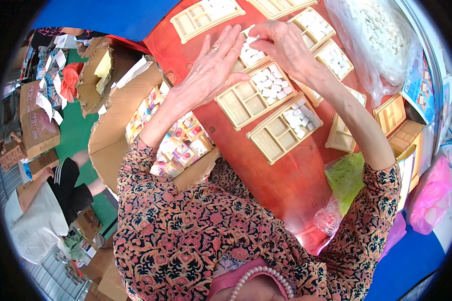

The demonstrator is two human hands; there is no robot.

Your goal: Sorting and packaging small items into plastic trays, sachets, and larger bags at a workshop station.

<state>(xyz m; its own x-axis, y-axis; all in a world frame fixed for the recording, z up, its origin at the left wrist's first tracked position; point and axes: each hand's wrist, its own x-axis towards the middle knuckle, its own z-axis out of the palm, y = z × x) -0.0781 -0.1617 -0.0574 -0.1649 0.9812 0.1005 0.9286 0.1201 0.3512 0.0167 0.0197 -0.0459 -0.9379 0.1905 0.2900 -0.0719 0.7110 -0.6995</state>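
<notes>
Several cream plastic compartment trays lie on the red table (281, 183), each with small white pieces in its larger section. My left hand (213, 67) rests flat with fingers stretched, beside and partly over a tray (246, 62) whose far end holds white pieces. Over that same tray, my right hand (286, 45) has thumb and fingers pinched together at the white pieces; what is between the fingertips is hard to make out. Nearer to me are two more trays, one (241, 108) with white pieces (272, 84) and another (273, 143) below it.
A clear bag (376, 35) full of white pieces sits at the far right. Empty cream trays (389, 115) stand near the right edge, by a green plastic bag (349, 180). An open carton (110, 135) of colourful packets is at my left. Another person (40, 205) sits farther left.
</notes>
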